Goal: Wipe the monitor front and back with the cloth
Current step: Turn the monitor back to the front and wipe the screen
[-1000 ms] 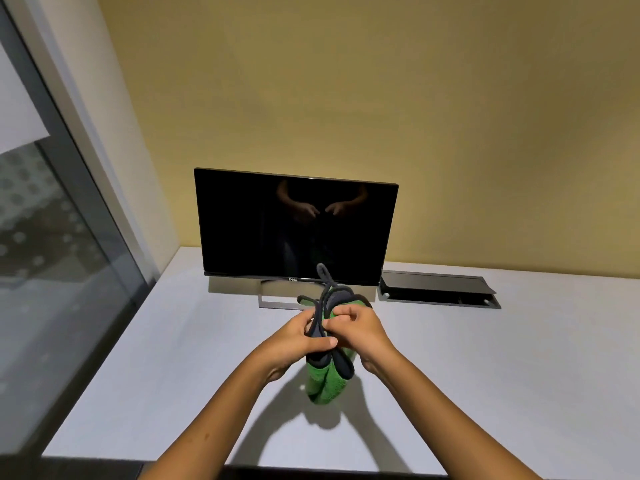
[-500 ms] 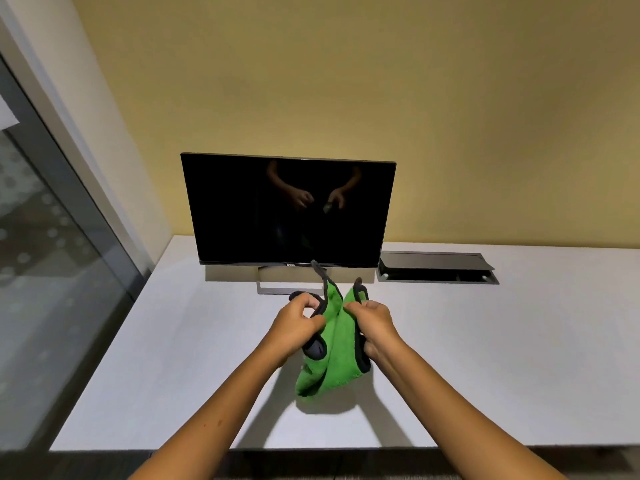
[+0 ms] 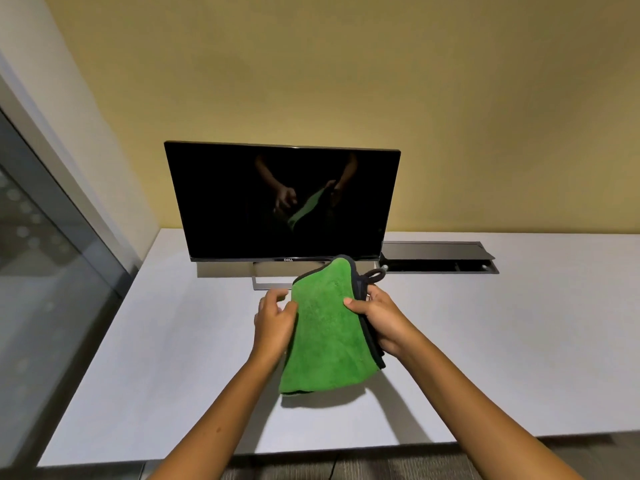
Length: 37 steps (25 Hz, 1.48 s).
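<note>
With the right hand point(image 3: 381, 315) pinching the cloth point(image 3: 327, 336) in front of the monitor point(image 3: 282, 202) and the left hand point(image 3: 275, 315) spread against it, a hard wipe could tip the monitor.

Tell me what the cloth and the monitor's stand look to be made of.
Cloth: likely microfibre, green fuzzy nap with dark edging and a loop. Monitor stand: probably brushed metal, a thin grey matte frame, though painted plastic is possible.
</note>
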Available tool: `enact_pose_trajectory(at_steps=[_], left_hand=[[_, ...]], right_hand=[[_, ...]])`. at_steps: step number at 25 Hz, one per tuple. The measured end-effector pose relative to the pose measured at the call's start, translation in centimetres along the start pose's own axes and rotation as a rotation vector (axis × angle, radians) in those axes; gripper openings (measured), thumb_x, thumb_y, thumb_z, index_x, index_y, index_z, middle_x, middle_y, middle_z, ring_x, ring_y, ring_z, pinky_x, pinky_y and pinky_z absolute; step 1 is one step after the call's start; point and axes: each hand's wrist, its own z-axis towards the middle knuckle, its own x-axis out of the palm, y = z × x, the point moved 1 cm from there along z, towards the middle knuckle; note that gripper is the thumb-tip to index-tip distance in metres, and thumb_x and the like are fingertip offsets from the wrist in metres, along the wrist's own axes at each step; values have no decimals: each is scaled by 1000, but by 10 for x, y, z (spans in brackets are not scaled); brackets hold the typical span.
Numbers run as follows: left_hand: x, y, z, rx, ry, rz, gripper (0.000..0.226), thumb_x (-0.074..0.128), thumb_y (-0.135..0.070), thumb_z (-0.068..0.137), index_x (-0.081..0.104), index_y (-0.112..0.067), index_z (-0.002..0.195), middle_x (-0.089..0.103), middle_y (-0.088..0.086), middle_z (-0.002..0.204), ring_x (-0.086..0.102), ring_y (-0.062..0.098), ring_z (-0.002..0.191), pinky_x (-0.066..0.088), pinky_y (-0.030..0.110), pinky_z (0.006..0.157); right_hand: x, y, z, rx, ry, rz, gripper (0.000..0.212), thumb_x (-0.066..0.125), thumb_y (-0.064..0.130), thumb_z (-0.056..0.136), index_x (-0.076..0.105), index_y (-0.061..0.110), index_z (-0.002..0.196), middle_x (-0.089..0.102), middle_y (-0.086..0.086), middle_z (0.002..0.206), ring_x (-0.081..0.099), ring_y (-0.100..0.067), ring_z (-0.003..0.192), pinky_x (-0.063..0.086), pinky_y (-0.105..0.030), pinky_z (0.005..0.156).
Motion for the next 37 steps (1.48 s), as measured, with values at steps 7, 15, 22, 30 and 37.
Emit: enact_pose_trajectory(at_steps=[7,15,22,30,37], left_hand=[[28,45,-6,-526,466,-322,40,57,-45,89,62,-13,112,72,7,104,70,21,87,55,31,66],[88,58,9,-78,295,-107,16,53,-25,96,49,-16,108,67,1,107,66,5,91,54,22,72],[132,113,19,95,157,933,65,55,-36,89,25,-18,143,35,7,140,38,29,126,44,42,90],[149,152,44,382,478,1205,67,7,-53,98,41,-10,135,42,20,143,52,36,122,46,54,90],[166,155,42,379,482,1201,69,6,-54,98,35,-8,139,36,21,147,45,36,129,40,56,98]], right_hand=[[-47,-3,22,35,-157,92,17,59,7,90,65,-2,104,70,-20,98,70,-26,80,57,-33,69],[-124,-54,46,106,140,-243,47,72,12,82,54,23,125,66,-2,119,64,-19,107,52,-37,93],[-136,-126,72,1,-498,-1256,69,63,23,82,32,9,142,45,-14,134,44,-36,119,45,-43,91],[-119,-200,80,-156,-232,-1574,60,16,60,95,32,30,145,32,-4,152,22,-33,138,31,-59,100],[-136,-205,77,-166,-267,-1574,62,17,63,94,21,34,148,21,0,156,12,-27,143,14,-51,108]])
